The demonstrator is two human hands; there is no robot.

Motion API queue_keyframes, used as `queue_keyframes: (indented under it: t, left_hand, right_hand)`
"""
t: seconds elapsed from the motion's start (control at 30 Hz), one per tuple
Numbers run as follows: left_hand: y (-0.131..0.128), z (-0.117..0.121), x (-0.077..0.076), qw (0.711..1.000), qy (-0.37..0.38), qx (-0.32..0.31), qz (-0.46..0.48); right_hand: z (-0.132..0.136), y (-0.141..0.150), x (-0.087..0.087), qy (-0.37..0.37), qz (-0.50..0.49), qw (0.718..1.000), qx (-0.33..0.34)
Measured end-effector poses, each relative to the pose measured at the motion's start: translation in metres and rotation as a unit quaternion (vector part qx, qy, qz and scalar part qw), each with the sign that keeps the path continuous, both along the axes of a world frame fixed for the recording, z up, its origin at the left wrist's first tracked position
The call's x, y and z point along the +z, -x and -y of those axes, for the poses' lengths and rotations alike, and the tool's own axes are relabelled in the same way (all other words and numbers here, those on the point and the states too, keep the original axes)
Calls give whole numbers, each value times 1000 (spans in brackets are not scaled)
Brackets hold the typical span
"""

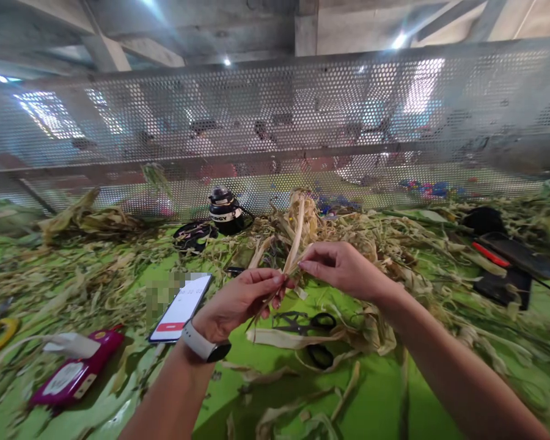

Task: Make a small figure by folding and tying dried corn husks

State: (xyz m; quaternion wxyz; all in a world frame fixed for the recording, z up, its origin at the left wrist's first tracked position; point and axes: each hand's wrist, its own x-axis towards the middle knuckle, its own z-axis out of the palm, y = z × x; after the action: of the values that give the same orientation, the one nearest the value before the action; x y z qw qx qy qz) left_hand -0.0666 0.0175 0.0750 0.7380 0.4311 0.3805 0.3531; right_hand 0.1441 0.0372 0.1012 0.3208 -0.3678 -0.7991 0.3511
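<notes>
Both of my hands are raised over a green table [376, 403] and pinch the same dried corn husk strip [297, 238]. My left hand [242, 299], with a white-strapped watch on its wrist, grips the strip's lower part with closed fingers. My right hand [343, 269] pinches the strip just to the right, thumb and fingers pressed together. The pale strip rises above both hands and a thin end hangs below the left hand. Black-handled scissors [309, 324] lie on the table under my hands.
Dried husks [394, 238] cover most of the table. A phone [181, 308] with a lit screen lies left of my hands, a magenta case [73, 373] further left, a black bottle [224, 211] at the back. Dark tools [508, 269] lie at right. A perforated metal screen [275, 122] stands behind.
</notes>
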Motion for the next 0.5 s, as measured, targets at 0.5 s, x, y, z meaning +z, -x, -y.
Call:
queue_keyframes:
  t: [0.5]
  left_hand:
    - [-2, 2, 6, 993, -43, -42, -99]
  right_hand:
    - [0, -17, 11, -25, 43, 999, 2]
